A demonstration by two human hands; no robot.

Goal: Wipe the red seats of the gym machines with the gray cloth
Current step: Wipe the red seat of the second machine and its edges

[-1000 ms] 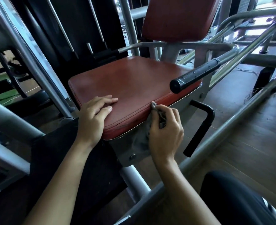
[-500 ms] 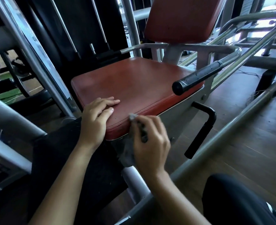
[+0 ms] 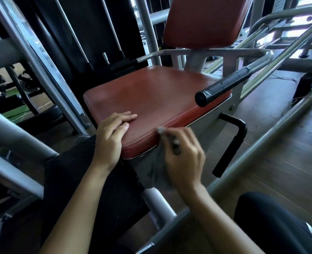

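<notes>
Head view puts our right hand point(image 3: 184, 158) nearest, its fingers curled tight round the gray cloth point(image 3: 151, 171), whose loose end hangs below the seat's front rim against the metal frame. Over the last second this hand slid along the front edge toward the near corner and has now come a little way back, blurred with motion. We judge that we are rubbing the edge seam to and fro; whether the top face is already wiped we cannot tell. Just beside it our left hand point(image 3: 111, 136) has stayed flat, fingers straight, on the near corner of the red seat point(image 3: 151, 96). Beyond, a black handle grip point(image 3: 223, 87) crosses the seat's right side, and the red backrest point(image 3: 203, 21) rises behind. We can read no brand, label or writing anywhere.
</notes>
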